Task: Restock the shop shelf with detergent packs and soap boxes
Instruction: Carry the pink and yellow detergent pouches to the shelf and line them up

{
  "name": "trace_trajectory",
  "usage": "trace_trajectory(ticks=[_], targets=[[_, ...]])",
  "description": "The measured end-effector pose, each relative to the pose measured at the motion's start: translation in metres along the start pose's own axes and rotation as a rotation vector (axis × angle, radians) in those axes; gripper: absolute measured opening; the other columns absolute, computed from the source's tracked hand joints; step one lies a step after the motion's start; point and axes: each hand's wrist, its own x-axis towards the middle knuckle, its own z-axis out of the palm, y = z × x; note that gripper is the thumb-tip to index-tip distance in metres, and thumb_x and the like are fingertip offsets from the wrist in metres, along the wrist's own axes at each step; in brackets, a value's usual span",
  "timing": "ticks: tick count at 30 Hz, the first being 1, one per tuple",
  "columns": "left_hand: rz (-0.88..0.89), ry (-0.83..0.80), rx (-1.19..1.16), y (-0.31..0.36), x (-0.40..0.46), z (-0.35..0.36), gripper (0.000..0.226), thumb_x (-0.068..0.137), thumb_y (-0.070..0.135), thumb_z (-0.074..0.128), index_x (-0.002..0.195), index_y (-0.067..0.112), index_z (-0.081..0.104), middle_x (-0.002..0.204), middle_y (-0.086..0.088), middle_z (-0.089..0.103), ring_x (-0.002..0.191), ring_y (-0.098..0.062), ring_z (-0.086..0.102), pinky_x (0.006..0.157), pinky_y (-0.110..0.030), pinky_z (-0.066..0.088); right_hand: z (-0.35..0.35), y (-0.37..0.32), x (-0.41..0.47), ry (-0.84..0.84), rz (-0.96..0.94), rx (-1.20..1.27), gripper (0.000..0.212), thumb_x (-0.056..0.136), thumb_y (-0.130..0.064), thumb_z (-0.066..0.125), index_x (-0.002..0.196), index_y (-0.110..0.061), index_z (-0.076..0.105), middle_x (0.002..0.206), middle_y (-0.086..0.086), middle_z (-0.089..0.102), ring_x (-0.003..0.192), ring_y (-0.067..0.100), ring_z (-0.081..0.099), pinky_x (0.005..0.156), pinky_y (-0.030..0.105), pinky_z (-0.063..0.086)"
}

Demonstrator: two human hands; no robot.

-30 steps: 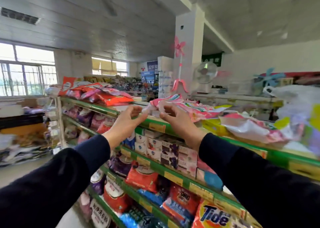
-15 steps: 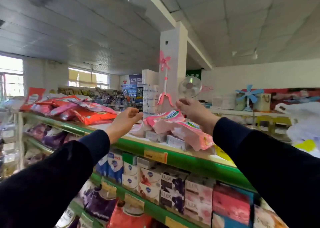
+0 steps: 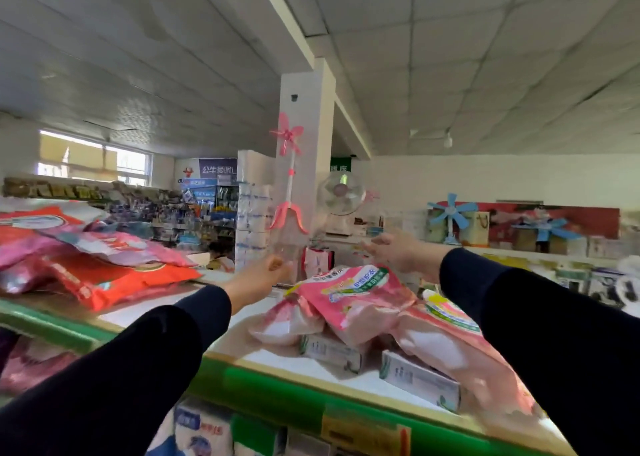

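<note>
Both hands have been lifted clear of the pink detergent packs (image 3: 349, 296), left hand (image 3: 266, 272) loosely clenched, right hand (image 3: 398, 251) released, so that stack seems placed.

Detergent packs (image 3: 349, 300) heaped on soap boxes (image 3: 419, 379) at the top shelf's (image 3: 277, 358) right, more packs (image 3: 104, 268) piled at its left (bare board between), standing fan (image 3: 341, 196) behind, boxes (image 3: 204, 431) on the shelf below
</note>
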Motion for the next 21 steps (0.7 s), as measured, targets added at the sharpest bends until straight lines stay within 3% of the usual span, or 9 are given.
trace_trajectory(ticks=[2,5,7,8,10,11,13,17,21], targets=[[-0.014,-0.060,0.009,-0.004,0.018,0.008,0.041,0.106,0.047,0.046,0.130,0.016,0.054,0.125,-0.002,0.056,0.112,-0.018,0.051,0.086,-0.028,0.036,0.004,0.005,0.011,-0.035,0.049,-0.052,0.059,0.103,-0.054,0.047,0.149,-0.017,0.048,0.146,0.007,0.055,0.125,0.026,0.057,0.098,0.030,0.047],[-0.018,-0.168,0.021,-0.004,0.039,0.019,0.031,0.107,0.048,0.042,0.118,0.021,0.050,0.118,-0.005,0.048,0.108,-0.018,0.046,0.088,-0.034,0.040,0.015,0.012,0.026,-0.087,0.167,0.024,0.056,0.104,-0.054,0.044,0.148,-0.018,0.048,0.128,0.006,0.059,0.099,0.020,0.065,0.070,0.025,0.051],[-0.062,-0.220,0.000,-0.002,0.050,0.026,0.049,0.107,0.048,0.039,0.136,0.011,0.052,0.137,-0.010,0.054,0.124,-0.025,0.054,0.106,-0.036,0.042,0.020,0.016,0.033,-0.126,0.263,0.137,0.054,0.104,-0.053,0.045,0.141,-0.015,0.051,0.116,0.008,0.065,0.096,0.025,0.069,0.064,0.026,0.051],[-0.118,-0.242,-0.038,0.000,0.054,0.029,0.057,0.107,0.050,0.039,0.143,0.007,0.050,0.138,-0.011,0.060,0.122,-0.028,0.060,0.104,-0.032,0.048,0.021,0.019,0.035,-0.146,0.299,0.178,0.054,0.104,-0.053,0.046,0.136,-0.011,0.055,0.101,0.008,0.068,0.082,0.024,0.069,0.059,0.026,0.050],[-0.156,-0.304,-0.095,0.002,0.060,0.035,0.053,0.107,0.051,0.037,0.129,0.009,0.061,0.098,0.000,0.077,0.082,-0.011,0.074,0.068,-0.017,0.057,0.023,0.024,0.042,-0.172,0.355,0.249,0.051,0.102,-0.052,0.051,0.122,-0.007,0.063,0.078,0.003,0.068,0.059,0.016,0.061,0.051,0.024,0.047],[-0.155,-0.327,-0.095,0.001,0.064,0.037,0.047,0.107,0.051,0.037,0.112,0.014,0.065,0.072,0.008,0.075,0.058,-0.003,0.069,0.050,-0.012,0.049,0.025,0.026,0.044,-0.178,0.385,0.287,0.047,0.101,-0.052,0.054,0.113,-0.008,0.065,0.076,0.002,0.069,0.057,0.014,0.060,0.051,0.024,0.047],[-0.175,-0.330,-0.117,0.003,0.066,0.037,0.045,0.106,0.053,0.039,0.096,0.017,0.063,0.050,0.011,0.064,0.036,-0.001,0.057,0.036,-0.011,0.038,0.028,0.027,0.048,-0.176,0.427,0.365,0.039,0.098,-0.051,0.059,0.106,-0.013,0.065,0.080,0.003,0.073,0.062,0.016,0.065,0.056,0.026,0.051],[-0.243,-0.297,-0.224,-0.008,0.079,0.030,0.051,0.101,0.050,0.054,0.119,0.005,0.069,0.078,-0.007,0.066,0.050,-0.013,0.056,0.043,-0.019,0.040,0.029,0.028,0.049,-0.202,0.400,0.505,0.039,0.098,-0.036,0.067,0.122,-0.006,0.065,0.088,0.008,0.077,0.070,0.018,0.071,0.063,0.028,0.057],[-0.250,-0.141,-0.519,-0.005,0.086,0.019,0.041,0.097,0.017,0.068,0.130,-0.006,0.063,0.084,-0.013,0.069,0.056,-0.017,0.064,0.047,-0.025,0.051,0.023,0.026,0.047,-0.184,0.295,0.683,0.027,0.097,-0.016,0.068,0.124,-0.010,0.066,0.089,0.012,0.078,0.064,0.019,0.075,0.049,0.027,0.059]])
